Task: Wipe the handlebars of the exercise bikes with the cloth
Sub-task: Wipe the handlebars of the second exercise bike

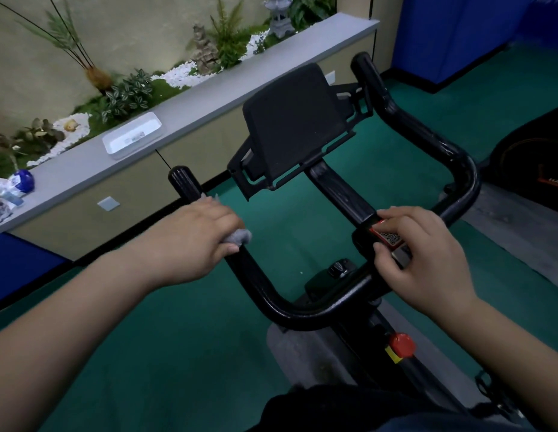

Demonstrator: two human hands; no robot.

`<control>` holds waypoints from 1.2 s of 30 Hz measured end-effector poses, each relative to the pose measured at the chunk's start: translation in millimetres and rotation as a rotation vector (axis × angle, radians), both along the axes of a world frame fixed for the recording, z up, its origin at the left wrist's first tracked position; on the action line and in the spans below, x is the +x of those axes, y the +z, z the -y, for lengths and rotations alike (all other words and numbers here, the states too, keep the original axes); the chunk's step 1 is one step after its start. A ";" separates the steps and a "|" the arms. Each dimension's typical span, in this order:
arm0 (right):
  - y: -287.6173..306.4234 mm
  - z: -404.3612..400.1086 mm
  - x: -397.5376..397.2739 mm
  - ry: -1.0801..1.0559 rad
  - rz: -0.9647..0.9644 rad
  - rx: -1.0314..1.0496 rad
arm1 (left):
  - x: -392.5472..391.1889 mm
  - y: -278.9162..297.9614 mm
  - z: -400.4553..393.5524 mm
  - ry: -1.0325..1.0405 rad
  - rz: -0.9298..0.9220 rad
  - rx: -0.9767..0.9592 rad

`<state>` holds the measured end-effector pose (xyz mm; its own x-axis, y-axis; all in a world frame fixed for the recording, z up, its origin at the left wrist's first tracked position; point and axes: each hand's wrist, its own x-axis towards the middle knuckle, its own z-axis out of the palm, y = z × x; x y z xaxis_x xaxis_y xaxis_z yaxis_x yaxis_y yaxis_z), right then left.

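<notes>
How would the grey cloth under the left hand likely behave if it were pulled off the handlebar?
Probably floppy: the grey cloth bunches out beneath the left hand and wraps around the handlebar. It looks fuzzy, so likely grippy rather than slippery, and light.

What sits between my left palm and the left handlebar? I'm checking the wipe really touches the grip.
In the head view, the grey cloth lies between the left hand and the left handlebar, peeking out beside the fingers.
</notes>
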<state>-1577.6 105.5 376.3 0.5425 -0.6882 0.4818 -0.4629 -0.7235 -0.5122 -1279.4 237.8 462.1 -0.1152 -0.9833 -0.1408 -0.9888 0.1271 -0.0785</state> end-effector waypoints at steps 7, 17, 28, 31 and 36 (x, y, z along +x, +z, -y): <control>-0.3 1.0 -0.3 0.002 0.000 0.002 | -75.6 -13.7 -1.9 -0.009 -0.221 0.228; -0.2 3.6 -0.7 -0.007 0.051 0.005 | -139.4 -21.2 16.8 0.317 -0.607 0.366; -4.6 4.6 1.5 -0.004 0.133 -0.027 | -161.0 -44.6 27.6 0.299 -0.780 0.029; -5.3 4.4 1.7 -0.016 0.156 -0.035 | -137.0 -30.5 15.5 0.130 -0.684 0.134; -5.9 3.8 1.4 -0.072 0.174 -0.033 | -111.3 -7.5 35.6 0.236 -0.671 -0.156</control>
